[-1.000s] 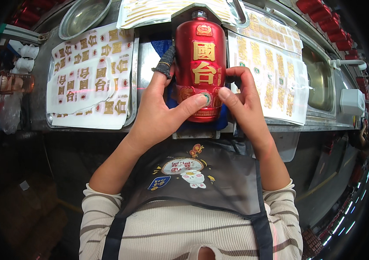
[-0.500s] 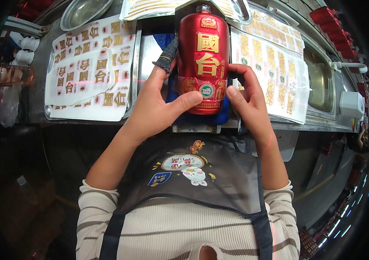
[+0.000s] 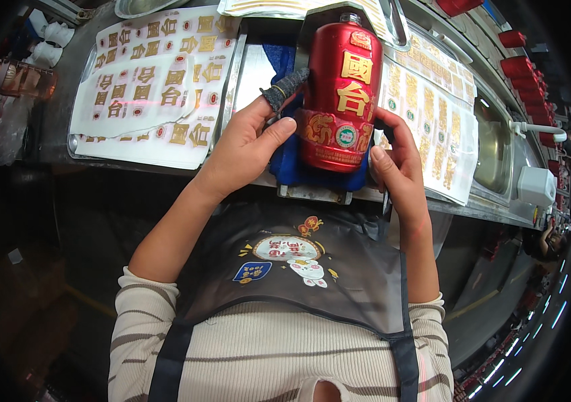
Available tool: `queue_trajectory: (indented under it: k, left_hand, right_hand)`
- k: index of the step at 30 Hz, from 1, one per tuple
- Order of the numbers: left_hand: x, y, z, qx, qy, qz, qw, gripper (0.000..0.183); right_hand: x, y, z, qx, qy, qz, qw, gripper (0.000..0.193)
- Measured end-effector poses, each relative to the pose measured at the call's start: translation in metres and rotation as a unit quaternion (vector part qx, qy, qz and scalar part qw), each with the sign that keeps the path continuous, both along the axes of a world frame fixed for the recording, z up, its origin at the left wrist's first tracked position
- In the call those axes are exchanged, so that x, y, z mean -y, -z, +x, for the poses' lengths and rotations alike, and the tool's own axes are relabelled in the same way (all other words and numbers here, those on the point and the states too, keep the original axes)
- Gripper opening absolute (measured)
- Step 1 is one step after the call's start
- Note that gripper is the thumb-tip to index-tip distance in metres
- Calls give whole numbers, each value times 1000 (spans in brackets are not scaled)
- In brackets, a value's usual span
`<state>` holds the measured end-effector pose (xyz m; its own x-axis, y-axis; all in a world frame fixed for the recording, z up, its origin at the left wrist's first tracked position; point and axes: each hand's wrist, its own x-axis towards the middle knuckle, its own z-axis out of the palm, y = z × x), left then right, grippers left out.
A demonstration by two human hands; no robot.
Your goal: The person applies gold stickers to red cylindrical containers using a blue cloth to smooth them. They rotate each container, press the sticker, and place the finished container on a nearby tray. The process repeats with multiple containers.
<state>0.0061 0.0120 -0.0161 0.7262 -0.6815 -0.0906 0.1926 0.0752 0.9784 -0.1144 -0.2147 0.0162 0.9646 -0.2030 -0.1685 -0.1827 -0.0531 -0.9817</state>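
Note:
A red bottle (image 3: pixel 342 100) with raised gold characters, a gold-patterned lower band and a round green-and-white emblem lies tilted on a blue cloth (image 3: pixel 288 175). My left hand (image 3: pixel 238 144) is at its left side, thumb stretched out and apart from the index finger. A dark fabric sleeve (image 3: pixel 284 92) covers that index finger, whose tip touches or nearly touches the bottle. At the lower right side, my right hand (image 3: pixel 402 164) has its index finger by the bottle and thumb bent inward. Something small and whitish shows between these fingers, with a thin dark strip below; their kind is unclear.
Sheets of gold characters (image 3: pixel 155 80) lie on a metal tray at left. More gold label sheets (image 3: pixel 429 120) lie at right, beside a metal basin (image 3: pixel 493 151) and a white plastic jug (image 3: pixel 536 185). Red bottles (image 3: pixel 525 70) line the far right.
The bottle appears further right and more tilted as the whole view shifts. My left thumb has come off the bottle's front band toward the left. My right hand stays by the lower right side.

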Motion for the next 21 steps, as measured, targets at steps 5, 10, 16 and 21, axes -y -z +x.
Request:
queue_trajectory:
  k: [5, 10, 16, 21]
  left_hand:
    - [8, 4, -10, 43, -18, -61, 997, 63]
    - [11, 1, -8, 91, 4, -37, 995, 74]
    - [8, -1, -5, 50, 15, -29, 998, 74]
    - [10, -6, -8, 108, 20, -12, 994, 77]
  right_hand:
    - [-6, -3, 1, 1, 15, 10, 1000, 58]
    - [-11, -2, 1, -3, 16, -22, 1000, 66]
    - [-9, -4, 2, -17, 27, 8, 999, 68]
    - [-11, 1, 1, 10, 35, -21, 999, 69]
